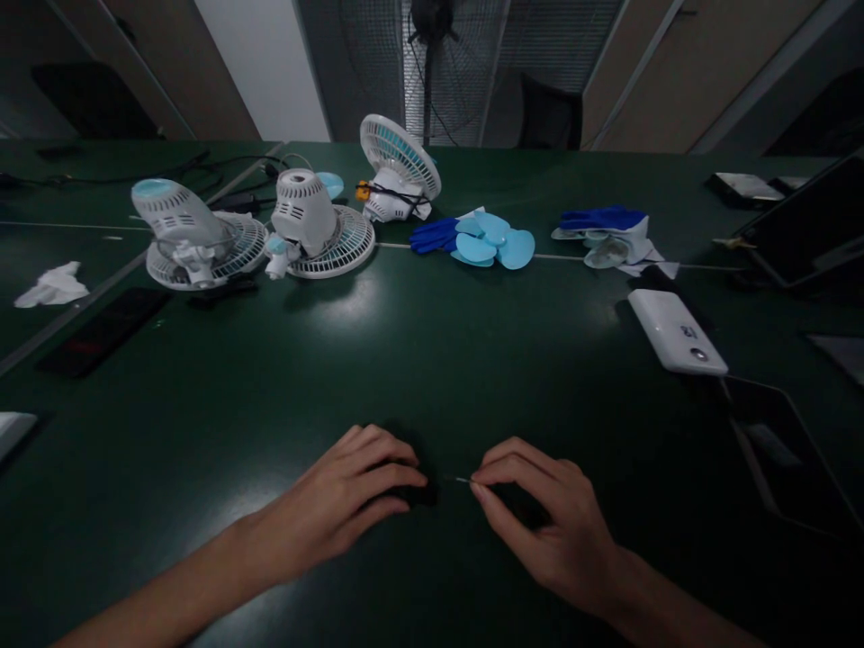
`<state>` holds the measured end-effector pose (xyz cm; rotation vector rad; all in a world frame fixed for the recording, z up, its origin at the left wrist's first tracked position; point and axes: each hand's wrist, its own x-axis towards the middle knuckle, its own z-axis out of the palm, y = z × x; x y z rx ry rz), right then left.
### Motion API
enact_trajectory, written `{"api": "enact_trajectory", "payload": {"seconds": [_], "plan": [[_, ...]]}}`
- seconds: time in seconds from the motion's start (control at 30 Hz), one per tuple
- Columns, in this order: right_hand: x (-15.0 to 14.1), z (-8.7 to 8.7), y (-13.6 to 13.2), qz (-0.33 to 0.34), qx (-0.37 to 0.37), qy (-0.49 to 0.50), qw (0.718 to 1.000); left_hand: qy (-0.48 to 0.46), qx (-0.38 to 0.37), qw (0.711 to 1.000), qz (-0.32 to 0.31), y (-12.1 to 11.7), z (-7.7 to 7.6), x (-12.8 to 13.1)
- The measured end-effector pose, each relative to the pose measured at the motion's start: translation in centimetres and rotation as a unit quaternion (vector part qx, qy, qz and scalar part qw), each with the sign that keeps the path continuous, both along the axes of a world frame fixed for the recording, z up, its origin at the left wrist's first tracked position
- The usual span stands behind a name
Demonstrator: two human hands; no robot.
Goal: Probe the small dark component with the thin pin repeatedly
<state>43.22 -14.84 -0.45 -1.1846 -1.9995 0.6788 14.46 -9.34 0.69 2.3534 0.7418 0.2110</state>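
On the dark green table, my left hand [361, 486] rests with fingers and thumb curled around a small black object [422, 494]. Its kind is lost in the dark, and the fingers cover part of it. Across a narrow gap, my right hand [540, 504] pinches a thin, shiny, pin-like piece [462, 480] between thumb and forefinger. The tip of that piece points left toward the black object, and the two look apart.
Several white fan bodies, one a fan head with its grille [400, 157], stand at the back. Nearby lie light-blue fan blades [495, 240] and blue-and-white gloves [603, 219]. To the right are a white device [677, 331] and a dark tablet-like panel [789, 450]; a black phone-like slab [104, 331] lies left.
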Motion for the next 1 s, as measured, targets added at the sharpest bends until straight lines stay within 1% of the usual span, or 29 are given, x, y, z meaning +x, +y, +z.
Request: {"api": "enact_trajectory", "payload": {"seconds": [0.1,0.17,0.23,0.33,0.43,0.53,0.7,0.8,0.9,1.0], "plan": [[0.0,0.0,0.0,0.0,-0.009,0.003,1.0,0.018,0.054,0.998,0.032,1.9,-0.8,-2.7],[0.0,0.0,0.0,0.001,-0.009,0.004,1.0,0.028,0.095,0.991,0.089,4.1,-1.1,-5.5],[0.0,-0.1,0.0,0.004,-0.004,0.007,1.0,0.031,0.132,0.977,0.166,6.4,-1.3,-8.8],[0.1,-0.1,0.0,0.007,0.002,0.01,1.0,0.047,0.151,0.948,0.277,9.1,-1.1,-13.7],[0.1,0.0,0.1,0.01,-0.003,0.009,1.0,0.058,0.154,0.93,0.328,10.4,-1.0,-17.0],[0.1,0.0,0.2,0.01,-0.006,0.005,1.0,0.077,0.142,0.925,0.345,10.4,-0.8,-18.2],[0.1,0.1,0.3,0.019,-0.008,0.013,1.0,0.106,0.094,0.927,0.347,9.5,0.5,-17.9],[0.1,0.2,0.3,0.016,-0.005,0.01,1.0,0.147,0.088,0.912,0.372,9.1,1.2,-18.2],[0.1,0.2,0.3,0.016,-0.003,0.014,1.0,0.185,0.09,0.895,0.395,9.1,1.1,-18.9],[0.1,0.1,0.3,0.02,-0.008,0.015,1.0,0.187,0.088,0.888,0.412,9.2,0.8,-19.6]]}}
